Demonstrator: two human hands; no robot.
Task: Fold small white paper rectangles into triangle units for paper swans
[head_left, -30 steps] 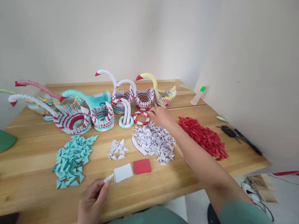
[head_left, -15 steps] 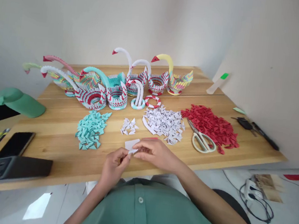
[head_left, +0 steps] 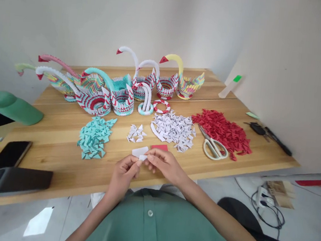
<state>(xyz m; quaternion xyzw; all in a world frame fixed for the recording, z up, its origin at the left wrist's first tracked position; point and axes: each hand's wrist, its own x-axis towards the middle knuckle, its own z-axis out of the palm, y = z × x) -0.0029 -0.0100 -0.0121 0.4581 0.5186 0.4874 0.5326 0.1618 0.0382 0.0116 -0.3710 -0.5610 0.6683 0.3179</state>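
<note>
A small white piece of paper (head_left: pixel 142 157) is pinched between both my hands, close to the table's front edge. My left hand (head_left: pixel 123 173) is closed with thumb and fingers on its lower left part. From the other side, the thumb and fingers of my right hand (head_left: pixel 166 165) hold its right end. Just behind it lies a white paper sheet (head_left: pixel 139 151), partly covered. A red paper sheet (head_left: pixel 159 147) is beside my right fingers. Farther back are some loose white folded paper pieces (head_left: pixel 136 133).
Piles of teal (head_left: pixel 95 136), white (head_left: pixel 177 128) and red folded pieces (head_left: pixel 225 132) cover the middle table. Scissors (head_left: pixel 214 146) lie by the red pile. Several folded-paper swans (head_left: pixel 95 103) stand behind. A green bottle (head_left: pixel 14 107), phone (head_left: pixel 10 154) and black box (head_left: pixel 14 181) are left.
My right hand has shifted, uncovering more of the red sheet, and the small white paper shows more clearly between my fingers. The whole view has moved slightly.
</note>
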